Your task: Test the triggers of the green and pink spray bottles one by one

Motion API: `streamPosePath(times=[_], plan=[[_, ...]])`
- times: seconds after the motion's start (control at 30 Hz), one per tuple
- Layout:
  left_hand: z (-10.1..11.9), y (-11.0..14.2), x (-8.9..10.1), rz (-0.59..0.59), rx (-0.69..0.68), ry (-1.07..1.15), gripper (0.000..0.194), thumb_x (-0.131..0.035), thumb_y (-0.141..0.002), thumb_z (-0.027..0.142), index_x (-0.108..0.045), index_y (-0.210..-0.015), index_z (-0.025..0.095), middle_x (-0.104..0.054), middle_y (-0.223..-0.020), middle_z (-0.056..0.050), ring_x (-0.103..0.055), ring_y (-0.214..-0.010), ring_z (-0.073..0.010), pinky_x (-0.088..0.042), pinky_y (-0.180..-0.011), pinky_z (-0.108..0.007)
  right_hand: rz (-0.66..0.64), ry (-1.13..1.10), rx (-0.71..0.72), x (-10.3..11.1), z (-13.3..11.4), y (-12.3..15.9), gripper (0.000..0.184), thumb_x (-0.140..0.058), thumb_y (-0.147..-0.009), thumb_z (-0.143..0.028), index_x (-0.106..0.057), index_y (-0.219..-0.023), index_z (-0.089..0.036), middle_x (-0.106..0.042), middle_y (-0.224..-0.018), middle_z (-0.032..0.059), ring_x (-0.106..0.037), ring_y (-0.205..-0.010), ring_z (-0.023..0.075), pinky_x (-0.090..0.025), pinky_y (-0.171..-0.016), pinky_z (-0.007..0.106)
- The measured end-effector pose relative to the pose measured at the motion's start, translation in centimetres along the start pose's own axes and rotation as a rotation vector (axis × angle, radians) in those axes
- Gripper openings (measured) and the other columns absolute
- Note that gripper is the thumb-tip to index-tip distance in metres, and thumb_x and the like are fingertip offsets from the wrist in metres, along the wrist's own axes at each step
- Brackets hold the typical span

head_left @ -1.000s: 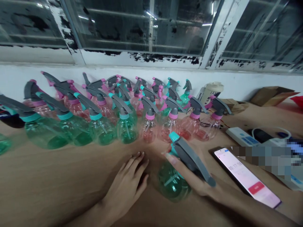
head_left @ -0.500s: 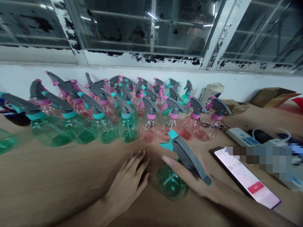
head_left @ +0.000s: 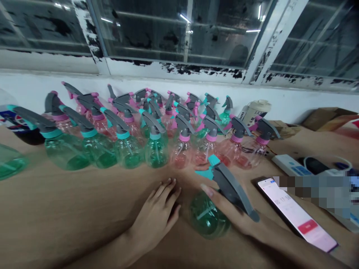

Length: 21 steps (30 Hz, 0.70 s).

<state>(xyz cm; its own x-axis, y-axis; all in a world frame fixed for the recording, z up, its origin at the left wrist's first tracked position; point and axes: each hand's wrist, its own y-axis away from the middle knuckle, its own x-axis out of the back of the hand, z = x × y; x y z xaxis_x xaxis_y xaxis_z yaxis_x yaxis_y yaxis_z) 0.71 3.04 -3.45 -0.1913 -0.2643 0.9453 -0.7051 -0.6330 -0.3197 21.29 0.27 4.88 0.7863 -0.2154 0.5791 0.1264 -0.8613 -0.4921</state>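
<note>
My right hand point(head_left: 238, 216) is wrapped round the neck of a green spray bottle point(head_left: 209, 215) with a grey and turquoise trigger head. The bottle tilts a little, its nozzle pointing away from me to the left. Some fingers are hidden behind it. Palm down on the table, my left hand point(head_left: 158, 211) lies with its fingers stretched out, just left of that bottle and apart from it. Beyond both hands stands a front row of spray bottles, green ones point(head_left: 130, 151) with turquoise collars at left and pink ones point(head_left: 182, 153) with pink collars at right.
More spray bottles crowd behind, near the white wall. A cola bottle point(head_left: 26, 129) stands far left, and part of a green bottle point(head_left: 11, 162) shows at the left edge. A phone point(head_left: 297, 213) lies at right, near a white power strip point(head_left: 291, 164). Behind are a cup point(head_left: 256, 112) and brown cardboard point(head_left: 327, 117).
The whole view has shifted slightly, so everything appears a little further right. Both hands and the held spray bottle keep nearly the same places on the table.
</note>
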Motion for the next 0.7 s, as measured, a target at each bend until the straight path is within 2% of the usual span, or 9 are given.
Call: streamPosePath(times=[0.17, 0.23, 0.33, 0.43, 0.7], plan=[[-0.1, -0.1, -0.1, 0.005, 0.000, 0.023, 0.038, -0.041, -0.089, 0.025, -0.049, -0.124, 0.011, -0.050, -0.131, -0.013, -0.044, -0.122, -0.0262, -0.042, -0.096, -0.044, -0.034, -0.071, -0.027, 0.6, 0.0, 0.2, 0.013, -0.050, -0.084, -0.033, -0.054, -0.075, -0.025, -0.060, -0.064, -0.0006, -0.059, -0.056, 0.0154, -0.053, -0.056, 0.029], [-0.1, -0.1, -0.1, 0.011, -0.010, 0.034, 0.039, -0.041, -0.089, 0.024, -0.049, -0.124, 0.010, -0.050, -0.131, -0.014, -0.044, -0.122, -0.0269, -0.042, -0.096, -0.046, -0.016, -0.079, -0.001, 0.8, -0.1, 0.1, 0.012, -0.049, -0.083, -0.032, -0.055, -0.074, -0.026, -0.062, -0.065, -0.0001, -0.061, -0.058, 0.0162, -0.053, -0.057, 0.030], [-0.1, -0.1, -0.1, 0.031, -0.014, 0.032, 0.038, -0.042, -0.089, 0.024, -0.050, -0.123, 0.009, -0.051, -0.129, -0.015, -0.046, -0.120, -0.0279, -0.043, -0.095, -0.046, -0.020, -0.113, 0.039, 1.0, -0.5, -0.2, 0.006, -0.052, -0.081, -0.028, -0.057, -0.083, -0.026, -0.065, -0.072, 0.0006, -0.064, -0.066, 0.0176, -0.054, -0.063, 0.030], [-0.1, 0.0, -0.2, 0.058, -0.016, 0.017, 0.037, -0.044, -0.088, 0.023, -0.051, -0.121, 0.008, -0.052, -0.128, -0.015, -0.047, -0.119, -0.0285, -0.045, -0.093, -0.047, -0.051, -0.133, 0.032, 0.7, -0.8, -0.4, 0.014, -0.055, -0.079, -0.026, -0.056, -0.092, -0.025, -0.066, -0.077, 0.0004, -0.064, -0.070, 0.0181, -0.054, -0.066, 0.031], [0.2, -0.3, 0.0, 0.009, -0.012, -0.002, 0.038, -0.047, -0.087, 0.021, -0.052, -0.121, 0.006, -0.052, -0.128, -0.017, -0.046, -0.120, -0.0299, -0.044, -0.094, -0.048, 0.016, -0.086, 0.012, -0.1, -0.2, -0.2, 0.008, -0.056, -0.077, -0.030, -0.052, -0.080, -0.024, -0.059, -0.070, 0.0005, -0.058, -0.061, 0.0177, -0.052, -0.059, 0.032]])
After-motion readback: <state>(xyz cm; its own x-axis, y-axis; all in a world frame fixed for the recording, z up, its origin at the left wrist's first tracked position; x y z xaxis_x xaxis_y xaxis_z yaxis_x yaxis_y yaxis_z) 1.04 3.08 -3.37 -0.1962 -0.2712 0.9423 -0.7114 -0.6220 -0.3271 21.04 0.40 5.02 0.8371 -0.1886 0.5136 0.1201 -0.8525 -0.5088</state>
